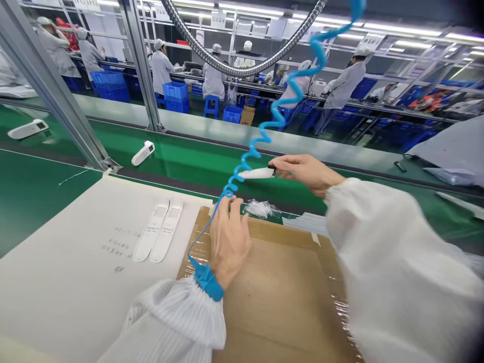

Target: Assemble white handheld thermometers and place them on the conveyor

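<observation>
My right hand reaches over the green conveyor belt, its fingers pinching the dark end of a white elongated device. My left hand lies at the far left part of a brown cardboard sheet, fingers stretched forward and nothing visible in them. Around the left wrist is a blue wrist strap joined to a coiled blue cord, which passes in front of the device's tip. Just beyond the cardboard, beside my left fingertips, is a crumpled clear plastic bag.
Two white shell pieces lie on a white sheet to the left. Two similar devices, one upright-tilted and one farther left, rest on the belt. A metal post rises beyond. Several co-workers sit or stand across the room.
</observation>
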The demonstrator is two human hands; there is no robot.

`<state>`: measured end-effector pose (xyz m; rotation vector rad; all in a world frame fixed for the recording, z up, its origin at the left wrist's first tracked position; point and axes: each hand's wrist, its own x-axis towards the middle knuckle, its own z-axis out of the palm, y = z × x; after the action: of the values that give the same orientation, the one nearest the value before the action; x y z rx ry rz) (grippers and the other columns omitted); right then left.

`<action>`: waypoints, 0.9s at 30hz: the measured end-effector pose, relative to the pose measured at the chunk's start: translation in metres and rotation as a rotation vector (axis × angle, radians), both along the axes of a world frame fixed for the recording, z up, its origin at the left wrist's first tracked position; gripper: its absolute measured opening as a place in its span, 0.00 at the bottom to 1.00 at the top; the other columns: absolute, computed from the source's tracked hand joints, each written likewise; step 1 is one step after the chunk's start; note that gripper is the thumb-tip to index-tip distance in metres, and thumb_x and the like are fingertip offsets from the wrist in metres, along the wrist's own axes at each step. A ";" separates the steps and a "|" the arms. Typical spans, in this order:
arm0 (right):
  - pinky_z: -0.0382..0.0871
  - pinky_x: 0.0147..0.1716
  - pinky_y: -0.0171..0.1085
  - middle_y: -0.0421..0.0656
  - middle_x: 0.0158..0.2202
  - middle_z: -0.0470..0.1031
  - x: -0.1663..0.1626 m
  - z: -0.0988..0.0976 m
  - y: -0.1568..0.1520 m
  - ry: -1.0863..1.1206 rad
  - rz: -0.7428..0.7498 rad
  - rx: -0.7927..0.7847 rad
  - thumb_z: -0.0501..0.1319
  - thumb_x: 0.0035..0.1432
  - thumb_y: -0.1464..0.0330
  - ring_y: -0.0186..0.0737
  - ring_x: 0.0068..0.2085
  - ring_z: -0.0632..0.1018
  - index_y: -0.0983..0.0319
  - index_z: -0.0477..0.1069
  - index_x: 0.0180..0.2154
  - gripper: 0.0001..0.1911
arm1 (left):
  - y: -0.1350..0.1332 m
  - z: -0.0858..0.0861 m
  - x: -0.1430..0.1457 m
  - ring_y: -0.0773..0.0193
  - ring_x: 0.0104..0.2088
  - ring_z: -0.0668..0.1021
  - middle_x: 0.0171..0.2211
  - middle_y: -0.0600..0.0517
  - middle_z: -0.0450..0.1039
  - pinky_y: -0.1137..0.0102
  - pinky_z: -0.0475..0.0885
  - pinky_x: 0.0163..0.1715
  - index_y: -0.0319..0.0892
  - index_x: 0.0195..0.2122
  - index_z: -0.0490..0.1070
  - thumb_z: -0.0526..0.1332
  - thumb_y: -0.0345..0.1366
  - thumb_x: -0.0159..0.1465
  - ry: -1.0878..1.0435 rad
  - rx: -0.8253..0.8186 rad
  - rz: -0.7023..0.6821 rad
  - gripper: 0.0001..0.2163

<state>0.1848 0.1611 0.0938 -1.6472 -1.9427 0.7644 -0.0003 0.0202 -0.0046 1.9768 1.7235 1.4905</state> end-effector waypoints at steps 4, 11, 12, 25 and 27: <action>0.72 0.39 0.41 0.44 0.37 0.77 0.000 0.030 -0.070 0.326 0.302 -0.193 0.65 0.57 0.48 0.40 0.37 0.76 0.58 0.78 0.38 0.21 | 0.003 0.009 -0.013 0.49 0.63 0.67 0.62 0.41 0.65 0.49 0.61 0.63 0.41 0.61 0.62 0.56 0.26 0.66 0.126 0.095 -0.101 0.22; 0.68 0.32 0.41 0.41 0.31 0.77 0.005 0.012 -0.115 0.045 0.168 0.051 0.61 0.61 0.49 0.43 0.32 0.75 0.54 0.70 0.56 0.26 | -0.003 0.015 -0.017 0.65 0.26 0.74 0.37 0.51 0.79 0.70 0.68 0.27 0.46 0.58 0.64 0.61 0.39 0.67 -0.437 -0.498 -0.480 0.19; 0.68 0.32 0.42 0.41 0.32 0.77 0.006 0.005 -0.115 0.030 0.120 0.129 0.61 0.61 0.51 0.43 0.32 0.75 0.55 0.70 0.55 0.25 | -0.004 0.017 -0.016 0.69 0.21 0.71 0.36 0.51 0.78 0.72 0.65 0.23 0.45 0.57 0.64 0.60 0.43 0.68 -0.520 -0.550 -0.538 0.18; 0.57 0.41 0.45 0.42 0.33 0.76 -0.015 -0.033 -0.105 -0.432 0.288 0.700 0.53 0.67 0.71 0.41 0.35 0.70 0.58 0.68 0.29 0.13 | 0.001 0.016 -0.016 0.71 0.21 0.66 0.27 0.52 0.75 0.74 0.59 0.22 0.40 0.38 0.76 0.61 0.40 0.65 -0.567 -0.614 -0.542 0.10; 0.58 0.40 0.44 0.42 0.35 0.75 -0.017 -0.039 -0.103 -0.341 0.296 0.618 0.54 0.66 0.70 0.42 0.35 0.70 0.58 0.65 0.29 0.12 | 0.004 0.013 -0.016 0.71 0.22 0.67 0.32 0.50 0.77 0.74 0.60 0.23 0.40 0.40 0.76 0.60 0.40 0.65 -0.610 -0.602 -0.484 0.10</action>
<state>0.1680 0.0584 0.0547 -1.1735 -2.3722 -0.0562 -0.0164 0.0240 0.0081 1.3071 1.1356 1.0690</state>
